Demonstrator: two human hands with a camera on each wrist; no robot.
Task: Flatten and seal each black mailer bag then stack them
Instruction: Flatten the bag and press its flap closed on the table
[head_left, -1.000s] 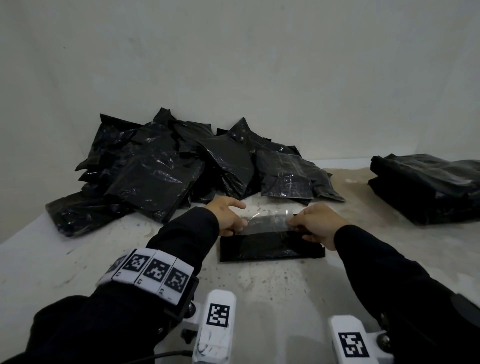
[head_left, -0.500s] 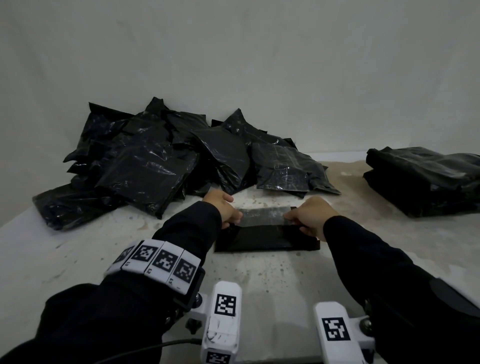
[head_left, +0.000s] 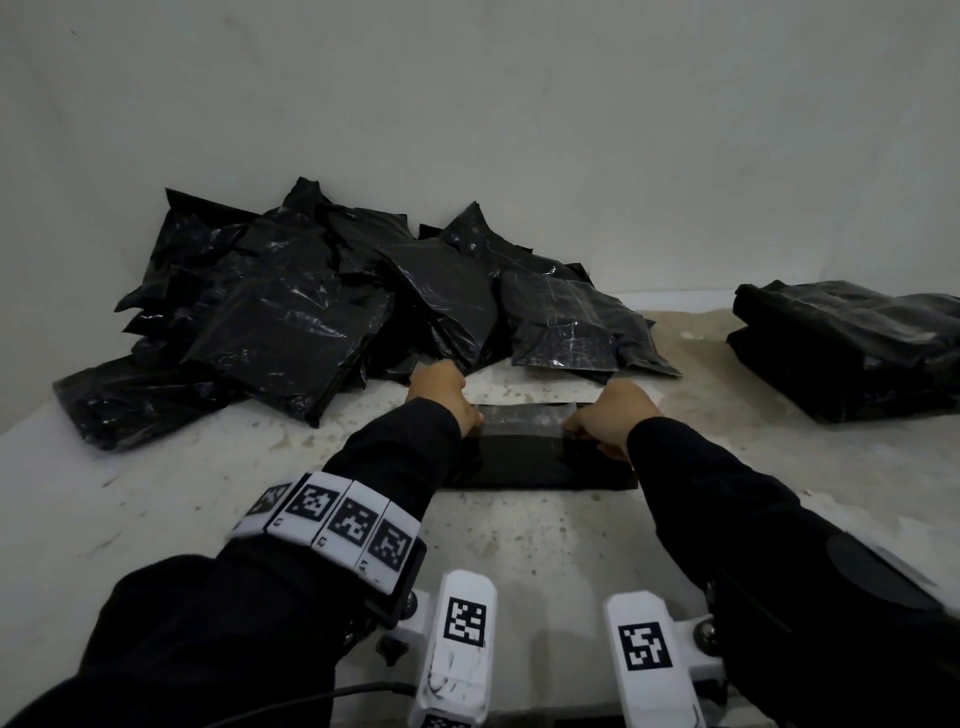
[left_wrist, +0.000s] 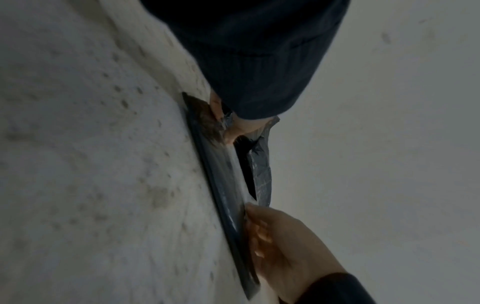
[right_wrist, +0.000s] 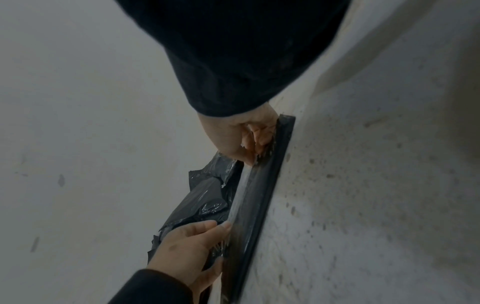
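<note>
Since the earlier frames, both hands were brought lower and the shiny flap (head_left: 522, 418) was folded down nearly flat onto the mailer (head_left: 540, 462), which lay on the desk (head_left: 519, 535) in the near centre. The left hand (head_left: 441, 397) pinched the flap's left end, fingers curled; the right hand (head_left: 613, 418) pinched its right end likewise. The mailer was judged light, thin and limp, a slick crinkly film with a stiffer flat filling; it would slide easily on the speckled, matte desk, so the flap was best held at both ends and pressed along its width. A loose heap (head_left: 291, 322) of glossy, wrinkled black bags lay far left, and a squared stack (head_left: 852, 348) far right, well apart from the hands.
</note>
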